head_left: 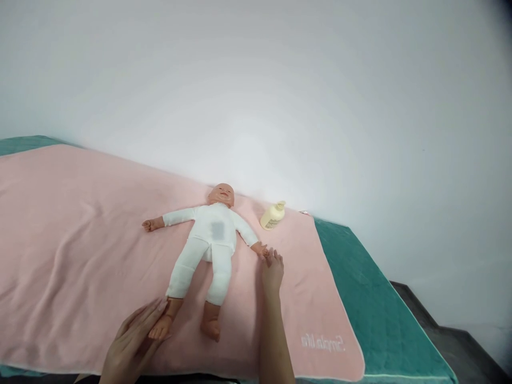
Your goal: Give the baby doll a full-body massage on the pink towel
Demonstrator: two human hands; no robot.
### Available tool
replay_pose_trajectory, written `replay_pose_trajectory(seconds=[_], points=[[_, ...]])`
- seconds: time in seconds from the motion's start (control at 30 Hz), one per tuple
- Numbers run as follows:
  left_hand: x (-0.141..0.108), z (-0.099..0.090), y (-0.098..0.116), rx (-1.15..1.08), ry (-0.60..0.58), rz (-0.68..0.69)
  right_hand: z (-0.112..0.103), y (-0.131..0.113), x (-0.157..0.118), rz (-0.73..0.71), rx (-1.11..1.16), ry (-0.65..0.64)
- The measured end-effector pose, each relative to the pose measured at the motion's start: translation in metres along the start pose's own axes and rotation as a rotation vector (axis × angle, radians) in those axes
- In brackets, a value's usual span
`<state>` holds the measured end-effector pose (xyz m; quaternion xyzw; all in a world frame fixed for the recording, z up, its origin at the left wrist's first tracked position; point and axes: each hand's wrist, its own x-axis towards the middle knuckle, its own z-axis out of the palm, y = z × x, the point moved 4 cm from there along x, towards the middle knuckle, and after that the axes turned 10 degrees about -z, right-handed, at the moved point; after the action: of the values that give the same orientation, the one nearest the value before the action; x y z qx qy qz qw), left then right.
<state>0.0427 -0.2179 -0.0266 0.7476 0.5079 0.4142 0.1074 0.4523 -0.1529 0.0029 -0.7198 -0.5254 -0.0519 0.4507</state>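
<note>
A baby doll with a white cloth body and bare plastic head, hands and feet lies on its back, limbs spread. A grey square patch marks its chest. At the lower left, my left hand is around the doll's foot, long fingers along the ankle and thumb on the other side. My right hand reaches forward, its bent fingers closed on the doll's small hand. Just beyond that hand, near the doll's shoulder, a pale yellow pump bottle rests tilted.
Under the doll spreads a pink blanket with wrinkles on the left and white lettering near its right corner. A green quilted cover shows beneath it. Behind stands a white wall. Dark flooring appears at the lower right.
</note>
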Motion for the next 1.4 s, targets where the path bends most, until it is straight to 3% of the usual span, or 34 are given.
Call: replay_pose_trajectory(seconds=[0.13,0.37,0.53,0.67,0.9,1.07,1.2,1.4], points=[[-0.002,-0.002,0.002,0.073,0.001,0.114,0.001,-0.001,-0.002,0.008,-0.012,-0.02],[0.003,-0.005,0.012,0.085,0.042,0.137,0.003,0.0,-0.005,0.061,0.0,-0.01],[0.005,-0.006,0.014,0.106,0.042,0.065,0.001,-0.009,-0.003,0.092,0.041,0.036],[0.013,-0.005,0.022,0.057,0.053,-0.019,-0.002,-0.031,0.002,0.084,0.064,0.081],[0.039,0.014,0.042,-0.166,0.077,-0.243,0.007,-0.1,0.015,-0.16,0.116,0.109],[0.063,0.023,0.052,-0.301,0.083,-0.324,0.027,-0.14,0.007,-0.503,0.056,0.115],[0.083,0.026,0.056,-0.349,0.085,-0.334,0.039,-0.153,-0.009,-0.65,0.023,0.1],[0.104,0.027,0.051,-0.4,0.032,-0.453,0.042,-0.154,-0.016,-0.639,0.041,0.032]])
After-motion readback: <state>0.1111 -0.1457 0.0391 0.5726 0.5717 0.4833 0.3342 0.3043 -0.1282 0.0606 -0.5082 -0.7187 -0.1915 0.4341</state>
